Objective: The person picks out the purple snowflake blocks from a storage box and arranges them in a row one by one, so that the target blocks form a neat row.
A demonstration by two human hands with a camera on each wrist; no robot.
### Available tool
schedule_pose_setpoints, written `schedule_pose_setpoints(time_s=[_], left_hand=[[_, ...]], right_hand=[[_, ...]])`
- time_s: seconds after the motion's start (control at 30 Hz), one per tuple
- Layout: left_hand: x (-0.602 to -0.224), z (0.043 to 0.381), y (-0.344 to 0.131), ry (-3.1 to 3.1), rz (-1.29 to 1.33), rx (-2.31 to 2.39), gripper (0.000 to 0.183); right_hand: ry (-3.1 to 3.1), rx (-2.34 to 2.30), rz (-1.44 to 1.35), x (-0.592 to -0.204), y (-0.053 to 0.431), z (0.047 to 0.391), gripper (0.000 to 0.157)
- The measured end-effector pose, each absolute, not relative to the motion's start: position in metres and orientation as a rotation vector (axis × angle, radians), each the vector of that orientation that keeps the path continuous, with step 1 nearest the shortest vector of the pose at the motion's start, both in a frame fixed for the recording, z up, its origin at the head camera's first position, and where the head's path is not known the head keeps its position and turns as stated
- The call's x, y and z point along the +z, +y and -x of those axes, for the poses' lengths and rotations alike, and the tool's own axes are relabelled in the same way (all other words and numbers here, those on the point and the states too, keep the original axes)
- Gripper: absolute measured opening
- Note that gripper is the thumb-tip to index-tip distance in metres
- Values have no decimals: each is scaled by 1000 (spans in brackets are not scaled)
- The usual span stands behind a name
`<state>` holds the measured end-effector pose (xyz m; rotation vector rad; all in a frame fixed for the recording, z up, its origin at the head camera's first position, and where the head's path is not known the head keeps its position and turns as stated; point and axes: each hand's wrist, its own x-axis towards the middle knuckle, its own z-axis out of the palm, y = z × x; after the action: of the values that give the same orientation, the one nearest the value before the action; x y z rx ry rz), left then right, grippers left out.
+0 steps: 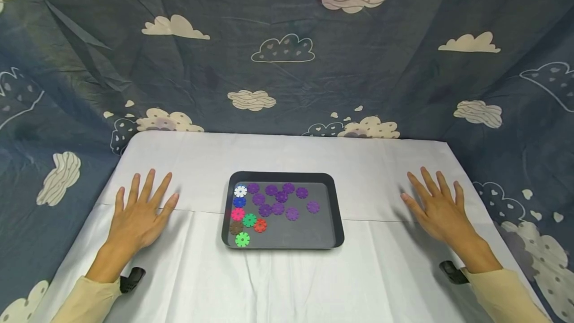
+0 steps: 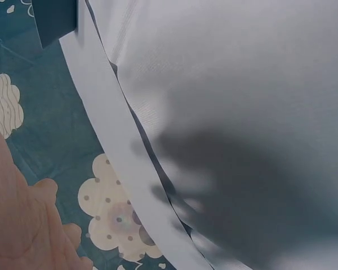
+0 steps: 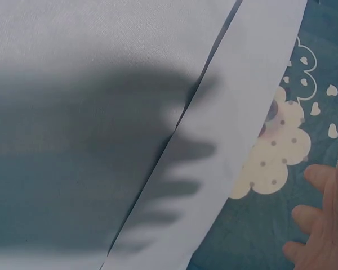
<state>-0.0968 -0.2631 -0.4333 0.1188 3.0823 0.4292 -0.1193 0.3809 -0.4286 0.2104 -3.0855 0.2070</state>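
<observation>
My left hand is spread palm down over the left side of the white-covered table, its fingers straight and holding nothing. On the right side, my right hand is spread the same way, also holding nothing. Between them, well apart from both, sits a dark grey tray. Several purple notched discs lie scattered in its upper part. Along its left side are a white disc, a blue disc, a pink disc, a brown disc, two green discs and a red disc.
A white cloth with creases and a seam covers the table. Dark blue curtains printed with clouds stand behind and at both sides. Each wrist wears a small black camera. Shadows of the hands fall on the cloth in both wrist views.
</observation>
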Motion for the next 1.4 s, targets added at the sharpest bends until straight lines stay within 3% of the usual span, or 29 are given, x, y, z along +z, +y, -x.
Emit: schedule_pose_setpoints(time_s=[1.4], left_hand=[[-441,104,-202,2958,-240,763,64]], right_hand=[[-3074,237,-332,-432,326,135,69]])
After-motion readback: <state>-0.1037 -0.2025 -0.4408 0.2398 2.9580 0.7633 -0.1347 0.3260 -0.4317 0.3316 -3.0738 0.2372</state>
